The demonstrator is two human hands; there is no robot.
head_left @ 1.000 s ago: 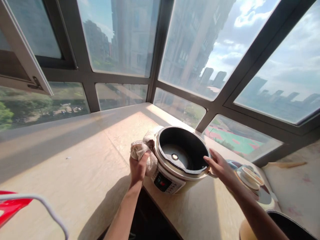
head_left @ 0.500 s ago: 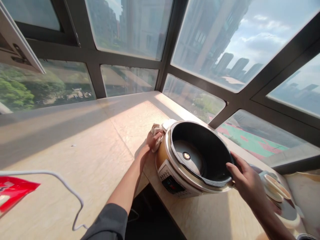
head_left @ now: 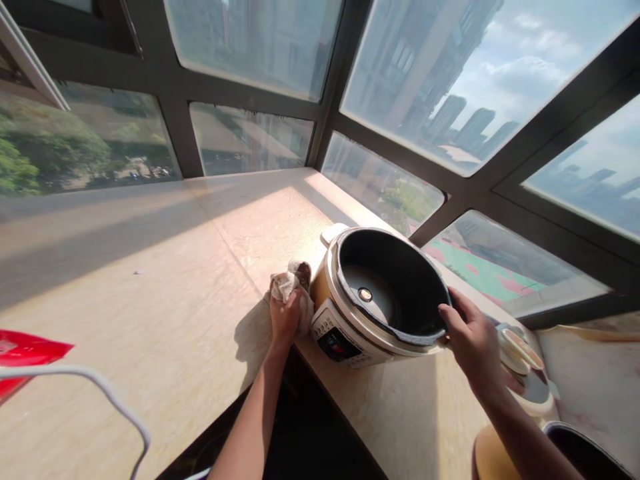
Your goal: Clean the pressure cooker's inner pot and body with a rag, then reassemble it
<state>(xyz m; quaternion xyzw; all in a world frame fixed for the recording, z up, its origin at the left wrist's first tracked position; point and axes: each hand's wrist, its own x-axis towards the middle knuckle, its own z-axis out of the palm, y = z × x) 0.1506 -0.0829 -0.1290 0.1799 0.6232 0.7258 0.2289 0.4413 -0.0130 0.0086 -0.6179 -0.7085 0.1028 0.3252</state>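
An open electric cooker [head_left: 350, 327] with a dark empty inside stands on the beige stone counter [head_left: 165, 293] near its front edge. My left hand [head_left: 285, 319] is closed on a crumpled light cloth [head_left: 290, 285] and presses it against the cooker's left side. My right hand [head_left: 473, 343] grips the cooker's rim on the right, fingers curled over the edge.
The cooker's lid [head_left: 525, 373] lies to the right behind my right hand. Another dark pot [head_left: 575, 453] shows at the bottom right. A red bag [head_left: 25, 353] and a white cable [head_left: 100, 393] lie at the left. Large windows [head_left: 400, 100] enclose the counter.
My left hand with the cloth has slid from the cooker's back left toward its front left side. My right hand has kept its hold on the rim. The view shifted slightly.
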